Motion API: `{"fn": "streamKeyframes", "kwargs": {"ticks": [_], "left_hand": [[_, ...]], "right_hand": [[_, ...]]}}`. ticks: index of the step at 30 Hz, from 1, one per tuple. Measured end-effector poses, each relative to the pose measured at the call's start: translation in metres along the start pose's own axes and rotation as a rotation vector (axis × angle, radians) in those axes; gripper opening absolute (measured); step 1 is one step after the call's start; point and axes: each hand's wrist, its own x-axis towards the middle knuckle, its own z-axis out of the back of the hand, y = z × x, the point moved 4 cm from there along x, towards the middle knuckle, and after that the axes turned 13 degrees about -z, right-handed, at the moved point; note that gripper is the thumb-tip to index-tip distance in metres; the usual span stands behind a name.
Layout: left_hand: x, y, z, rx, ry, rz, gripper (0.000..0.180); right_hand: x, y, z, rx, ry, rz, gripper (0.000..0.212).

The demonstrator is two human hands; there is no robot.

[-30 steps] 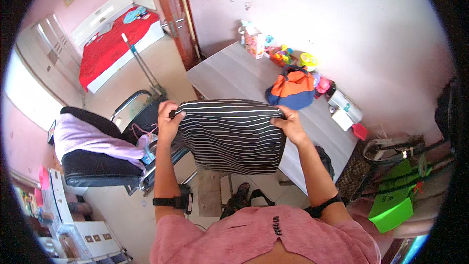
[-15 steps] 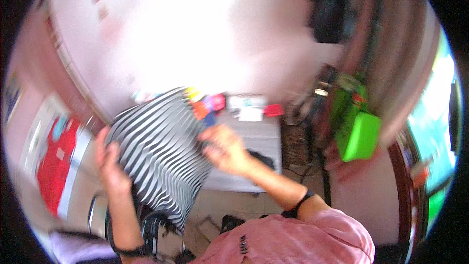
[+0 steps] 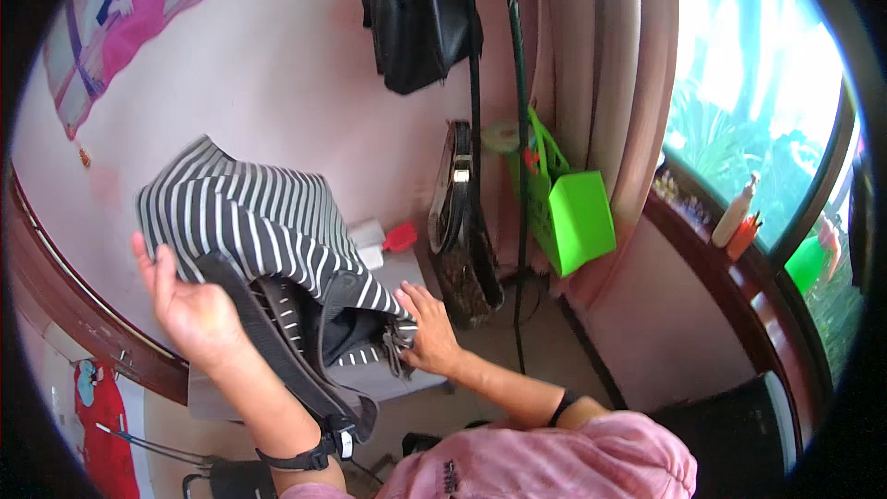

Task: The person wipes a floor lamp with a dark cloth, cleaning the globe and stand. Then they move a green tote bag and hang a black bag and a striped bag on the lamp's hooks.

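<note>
Both hands (image 3: 189,310), striped bag (image 3: 249,222) tilted up-left

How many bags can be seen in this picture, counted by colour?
Striped black-and-white bag, held by the left hand and right hand: 1
Black bag on the wall: 1
Dark bag standing by the wall: 1
Green bag: 1
Total: 4

Grey table (image 3: 407,379) stands against the pink wall; only its right end and front edge show, the rest hidden behind the striped bag (image 3: 249,222). On the top, near the wall: a small white box (image 3: 368,234) and, just beside it to the right, a small red object (image 3: 400,238). The bag's lower end hangs over the tabletop; contact cannot be told.
</note>
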Motion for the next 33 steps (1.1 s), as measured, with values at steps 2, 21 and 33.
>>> {"fn": "streamKeyframes", "kwargs": {"ticks": [2, 21, 33], "left_hand": [[-0.011, 0.021, -0.024, -0.103, 0.019, 0.123, 0.048], [-0.109, 0.108, -0.021, 0.241, 0.628, 0.496, 0.058], [-0.18, 0.106, -0.072, 0.544, 1.147, -0.541, 0.089]], "right_hand": [[0.006, -0.009, 0.003, -0.065, -0.121, -0.019, 0.101], [0.063, -0.003, 0.238, 0.6, -0.587, -0.031, 0.044], [0.008, -0.011, 0.29, 0.741, -0.594, 0.138, 0.033]]}}
